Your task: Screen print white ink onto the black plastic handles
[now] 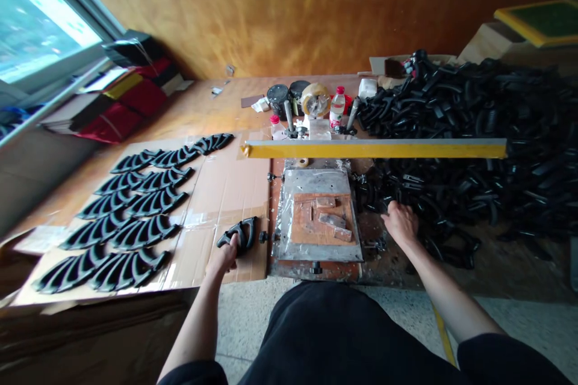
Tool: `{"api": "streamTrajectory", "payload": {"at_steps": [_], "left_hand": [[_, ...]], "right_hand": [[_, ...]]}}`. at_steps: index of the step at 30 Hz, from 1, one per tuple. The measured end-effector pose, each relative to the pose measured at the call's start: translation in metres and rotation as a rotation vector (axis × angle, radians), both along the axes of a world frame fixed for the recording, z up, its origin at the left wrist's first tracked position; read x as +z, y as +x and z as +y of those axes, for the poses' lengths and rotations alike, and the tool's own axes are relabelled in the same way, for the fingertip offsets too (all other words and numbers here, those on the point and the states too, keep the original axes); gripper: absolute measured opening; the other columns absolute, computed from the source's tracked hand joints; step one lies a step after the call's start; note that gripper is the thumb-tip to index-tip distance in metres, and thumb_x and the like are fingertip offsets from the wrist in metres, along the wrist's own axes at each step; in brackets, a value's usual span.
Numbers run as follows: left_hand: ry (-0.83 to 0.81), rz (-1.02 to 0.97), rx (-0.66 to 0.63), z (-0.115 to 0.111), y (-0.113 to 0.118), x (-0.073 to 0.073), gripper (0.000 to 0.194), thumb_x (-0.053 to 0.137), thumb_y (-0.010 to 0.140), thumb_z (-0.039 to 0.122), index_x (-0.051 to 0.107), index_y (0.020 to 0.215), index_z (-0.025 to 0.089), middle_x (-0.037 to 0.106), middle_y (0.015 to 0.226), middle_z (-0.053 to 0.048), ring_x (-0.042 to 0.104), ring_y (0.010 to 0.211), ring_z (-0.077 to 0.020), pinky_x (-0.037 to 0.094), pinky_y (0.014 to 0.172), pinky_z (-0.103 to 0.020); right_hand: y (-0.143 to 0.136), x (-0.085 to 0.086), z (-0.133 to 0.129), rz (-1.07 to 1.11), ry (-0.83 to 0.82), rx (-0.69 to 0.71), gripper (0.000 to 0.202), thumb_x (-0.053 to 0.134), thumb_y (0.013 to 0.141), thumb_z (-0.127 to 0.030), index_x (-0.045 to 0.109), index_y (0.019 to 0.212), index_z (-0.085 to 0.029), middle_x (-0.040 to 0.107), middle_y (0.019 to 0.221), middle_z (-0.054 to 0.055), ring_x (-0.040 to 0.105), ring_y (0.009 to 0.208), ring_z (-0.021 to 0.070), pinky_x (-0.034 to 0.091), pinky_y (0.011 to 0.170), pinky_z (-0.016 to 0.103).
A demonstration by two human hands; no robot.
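My left hand (223,257) grips a small group of curved black plastic parts (246,233) at the right side of a flat cardboard sheet (212,192). Its thumb lies over the near side of them. Rows of similar curved parts (139,267) lie nested on the left of that sheet. My right hand (401,221) is at the near left edge of a large heap of black parts (460,174). Its fingers are curled down among them, and what they hold is hidden. Between my hands sits a metal plate fixture (289,249) with wooden blocks (333,219) on a brown board.
A long yellow and grey bar (374,148) spans above the fixture. Behind it stand black tubs (277,96), a tape roll (315,99) and a red-capped bottle (337,107). Red and black boxes (115,114) are stacked by the window; a wooden panel (271,24) backs the table.
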State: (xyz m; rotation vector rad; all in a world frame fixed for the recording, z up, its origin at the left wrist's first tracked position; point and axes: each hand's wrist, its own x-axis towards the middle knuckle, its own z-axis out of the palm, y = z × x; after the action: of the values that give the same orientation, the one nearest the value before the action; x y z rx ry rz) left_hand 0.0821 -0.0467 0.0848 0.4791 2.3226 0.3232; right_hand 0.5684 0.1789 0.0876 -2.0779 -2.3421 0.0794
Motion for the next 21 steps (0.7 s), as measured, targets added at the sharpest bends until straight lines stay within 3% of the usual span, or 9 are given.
{"api": "streamTrajectory", "payload": {"at_steps": [3,7,11,14,16,18,21], "left_hand": [[-0.029,0.018,-0.094,0.023,-0.003,0.026,0.05,0.047,0.079,0.064,0.061,0.066,0.017,0.046,0.033,-0.004,0.05,0.034,-0.0231,0.041,0.045,-0.033],[0.313,-0.018,-0.213,0.08,0.029,0.086,0.053,0.038,0.086,0.065,0.062,0.087,0.017,0.062,0.055,-0.005,0.054,0.042,-0.0157,0.041,0.046,-0.025],[0.988,-0.26,-0.245,0.138,0.091,0.16,0.059,0.042,0.086,0.068,0.057,0.111,0.018,0.063,0.061,0.0,0.052,0.043,-0.0098,0.039,0.045,-0.019],[1.222,-0.418,-0.226,0.158,0.124,0.198,0.055,0.04,0.087,0.068,0.06,0.097,0.017,0.061,0.059,-0.001,0.051,0.043,-0.0088,0.04,0.044,-0.019],[1.258,-0.465,-0.217,0.159,0.135,0.208,0.055,0.037,0.089,0.066,0.061,0.088,0.016,0.059,0.056,0.0,0.05,0.042,-0.009,0.04,0.043,-0.02],[1.25,-0.475,-0.223,0.15,0.138,0.207,0.053,0.039,0.09,0.063,0.063,0.089,0.016,0.058,0.057,0.0,0.051,0.044,-0.0096,0.041,0.044,-0.021],[1.2,-0.437,-0.222,0.122,0.137,0.193,0.048,0.044,0.09,0.059,0.066,0.1,0.017,0.066,0.074,-0.002,0.058,0.057,-0.011,0.045,0.051,-0.021]], "right_hand": [[-0.027,0.018,-0.008,0.295,0.037,0.102,0.022,0.055,0.089,-0.025,0.055,0.11,-0.016,0.069,0.09,0.012,0.065,0.085,0.0275,0.048,0.072,0.036],[-0.09,0.036,-0.019,0.576,-0.062,0.583,0.023,0.046,0.095,-0.025,0.054,0.117,-0.021,0.066,0.111,0.009,0.064,0.1,0.0215,0.049,0.084,0.033],[-0.135,0.041,-0.02,0.339,-0.146,0.813,0.035,0.046,0.096,-0.03,0.053,0.129,-0.023,0.064,0.11,0.009,0.064,0.096,0.0206,0.048,0.077,0.028],[-0.143,0.04,-0.018,0.078,-0.164,0.862,0.044,0.047,0.095,-0.029,0.049,0.138,-0.027,0.064,0.107,0.01,0.064,0.091,0.0217,0.046,0.076,0.028],[-0.142,0.037,-0.018,-0.016,-0.128,0.871,0.047,0.043,0.095,-0.021,0.047,0.141,-0.032,0.064,0.106,0.01,0.064,0.091,0.0218,0.046,0.075,0.029],[-0.138,0.034,-0.018,0.005,-0.067,0.873,0.047,0.042,0.095,-0.018,0.051,0.138,-0.035,0.065,0.102,0.008,0.062,0.092,0.0212,0.047,0.075,0.029],[-0.119,0.03,-0.011,0.241,0.074,0.694,0.031,0.048,0.096,-0.028,0.064,0.121,-0.019,0.065,0.099,0.004,0.06,0.093,0.0169,0.049,0.081,0.027]]}}
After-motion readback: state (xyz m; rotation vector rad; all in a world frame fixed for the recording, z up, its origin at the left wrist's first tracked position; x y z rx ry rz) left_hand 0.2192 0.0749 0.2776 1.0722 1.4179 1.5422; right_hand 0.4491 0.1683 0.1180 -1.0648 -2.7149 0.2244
